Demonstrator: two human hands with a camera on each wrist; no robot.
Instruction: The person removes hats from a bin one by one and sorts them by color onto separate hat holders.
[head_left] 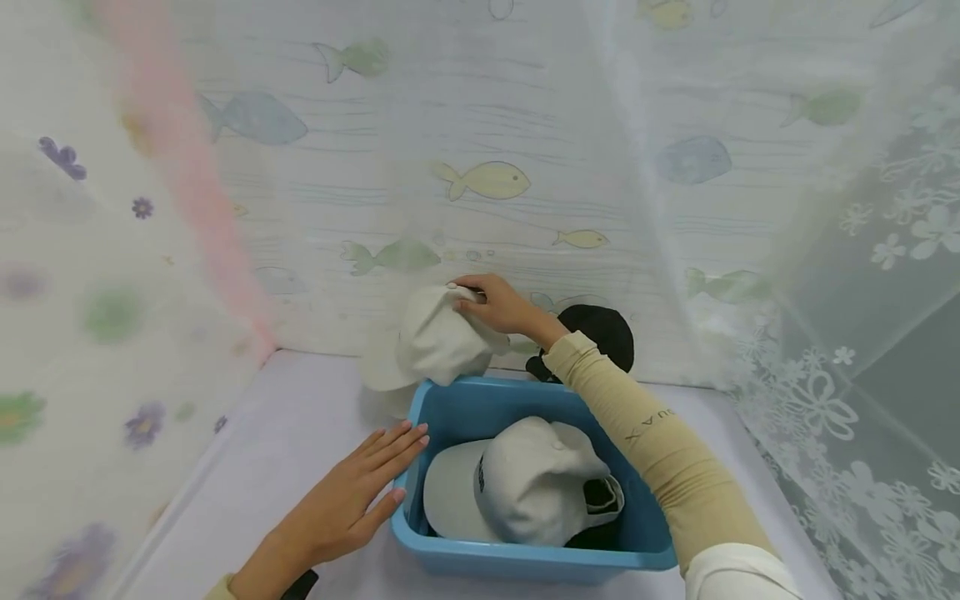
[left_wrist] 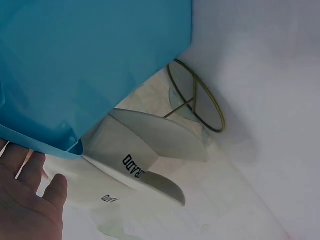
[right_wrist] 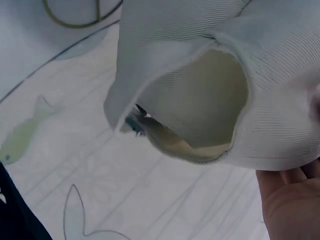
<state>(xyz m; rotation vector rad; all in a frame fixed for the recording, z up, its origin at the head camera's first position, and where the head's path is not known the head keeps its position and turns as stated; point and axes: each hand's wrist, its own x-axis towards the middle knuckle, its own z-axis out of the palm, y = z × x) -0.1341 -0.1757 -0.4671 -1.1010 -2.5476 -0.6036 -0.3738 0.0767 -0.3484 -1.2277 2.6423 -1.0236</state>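
My right hand grips the crown of a white baseball cap behind the blue plastic bin. In the right wrist view the opening at the back of that cap faces the camera. My left hand rests with straight fingers against the left rim of the bin. Inside the bin lies a light grey baseball cap, brim to the left, with something dark partly hidden beneath it. Two pale brims with black lettering, one on a cap, show beyond the bin in the left wrist view.
A black cap sits behind the bin's right side, partly covered by my right arm. A thin gold ring-shaped stand base shows near the white caps. Fish-printed fabric hangs behind, and lace netting hangs at the right.
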